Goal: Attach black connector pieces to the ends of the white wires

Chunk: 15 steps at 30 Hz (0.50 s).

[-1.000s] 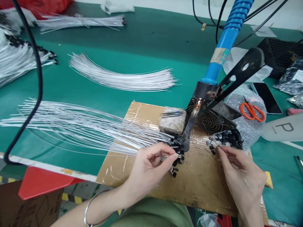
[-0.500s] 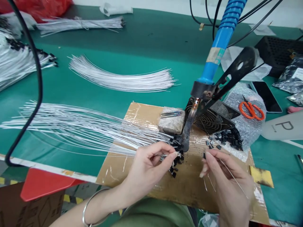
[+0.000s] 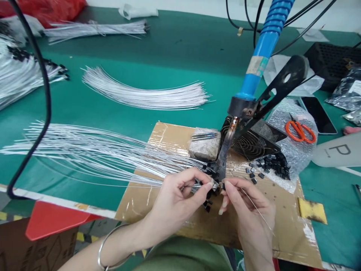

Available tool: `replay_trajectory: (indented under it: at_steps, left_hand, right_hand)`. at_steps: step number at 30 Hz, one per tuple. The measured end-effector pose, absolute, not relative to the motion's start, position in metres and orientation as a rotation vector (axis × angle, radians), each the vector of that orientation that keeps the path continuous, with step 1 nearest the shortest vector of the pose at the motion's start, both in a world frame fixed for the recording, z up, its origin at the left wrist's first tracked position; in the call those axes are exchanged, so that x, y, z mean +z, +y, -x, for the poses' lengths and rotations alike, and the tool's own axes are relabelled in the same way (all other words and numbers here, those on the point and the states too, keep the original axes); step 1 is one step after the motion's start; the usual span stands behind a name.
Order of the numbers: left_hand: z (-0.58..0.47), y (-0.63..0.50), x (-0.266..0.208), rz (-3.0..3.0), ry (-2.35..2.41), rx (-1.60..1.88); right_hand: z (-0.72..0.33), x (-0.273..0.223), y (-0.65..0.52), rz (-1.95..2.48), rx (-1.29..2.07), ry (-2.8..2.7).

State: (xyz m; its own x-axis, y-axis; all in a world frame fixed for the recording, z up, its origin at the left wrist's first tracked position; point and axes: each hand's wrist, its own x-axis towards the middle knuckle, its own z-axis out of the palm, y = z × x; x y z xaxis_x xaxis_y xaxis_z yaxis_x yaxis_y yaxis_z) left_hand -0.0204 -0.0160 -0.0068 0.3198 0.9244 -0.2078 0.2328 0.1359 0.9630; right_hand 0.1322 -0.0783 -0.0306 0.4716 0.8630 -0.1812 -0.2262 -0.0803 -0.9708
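My left hand (image 3: 183,199) is closed in a pinch on the end of a white wire, beside the black-tipped ends of a spread of white wires (image 3: 113,150). Between my right hand's (image 3: 248,210) thumb and finger is a small black connector (image 3: 222,186), close against the tip of that wire; whether they touch I cannot tell. A thin solder wire (image 3: 258,211) also runs through the right fingers. Just above both hands, the angled metal end of a blue-handled soldering iron (image 3: 227,145) comes down in its black bracket (image 3: 282,81).
Loose black connectors (image 3: 273,165) lie on bubble wrap right of a round black fan grille (image 3: 248,139). Orange scissors (image 3: 300,131), a phone (image 3: 318,114) and a yellow sponge (image 3: 312,210) are further right. Another white wire bundle (image 3: 146,92) rests behind. A black cable (image 3: 45,94) hangs at left.
My right hand has moved left with the black connector, bringing it up to the wire end at my left fingertips. My left hand has stayed nearly in place.
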Motion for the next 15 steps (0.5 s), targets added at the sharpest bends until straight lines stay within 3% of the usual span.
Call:
replay_trajectory:
  at_steps: [15]
  left_hand:
    - [0.0135, -0.0128, 0.0039, -1.280, 1.019, 0.786]
  right_hand:
    - [-0.1293, -0.0294, -0.0750, 1.347, 1.077, -0.639]
